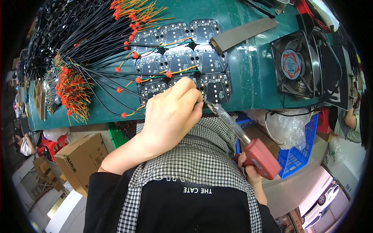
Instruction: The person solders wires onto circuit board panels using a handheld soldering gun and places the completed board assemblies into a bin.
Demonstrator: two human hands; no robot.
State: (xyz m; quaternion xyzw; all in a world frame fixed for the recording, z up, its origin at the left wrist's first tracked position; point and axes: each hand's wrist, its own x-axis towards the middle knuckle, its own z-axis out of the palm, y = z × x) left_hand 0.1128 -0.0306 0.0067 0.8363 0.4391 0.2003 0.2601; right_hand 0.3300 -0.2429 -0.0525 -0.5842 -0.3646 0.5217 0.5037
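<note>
Black circuit boards (211, 58) with small square parts lie joined in rows on the green table. My left hand (171, 114) is over the near row, thumb and fingers pinched together; what is between them is hidden. Black cables (108, 73) with red collars and orange and green wire ends reach across the boards, some running under this hand. In my right hand (251, 171), fingers wrapped round the red handle, is a soldering iron (258, 155). Its metal tip points up and left, close to my left fingertips at the boards' near edge.
Bundled cables (66, 91) cover the table's left side. A flat grey strip (244, 34) lies at the boards' far right corner. To the right stands a black fan (278, 58). Under the table edge are a blue crate (297, 155) and a cardboard box (83, 163).
</note>
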